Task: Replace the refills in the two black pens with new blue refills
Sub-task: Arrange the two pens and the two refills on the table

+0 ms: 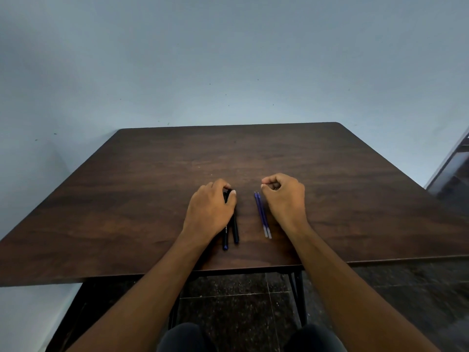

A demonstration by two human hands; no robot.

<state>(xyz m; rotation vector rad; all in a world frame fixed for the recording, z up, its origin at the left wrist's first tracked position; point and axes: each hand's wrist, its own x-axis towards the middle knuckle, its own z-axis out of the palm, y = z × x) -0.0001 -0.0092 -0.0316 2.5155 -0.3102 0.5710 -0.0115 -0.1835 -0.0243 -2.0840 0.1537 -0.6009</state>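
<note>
Two black pens (234, 231) lie side by side on the dark wooden table (127, 199), pointing away from me. My left hand (210, 212) lies over their far ends, fingers curled round the pen tops, and hides most of their upper halves. Two blue refills (262, 217) lie together to the right of the pens, with clear near ends. My right hand (285, 199) rests on the table just right of the refills, its fingers curled into a loose fist with nothing in it.
The table's near edge (228, 269) runs just below the pens, with black metal legs under it. A pale wall stands behind the table. Dark tiled floor and my knees show below.
</note>
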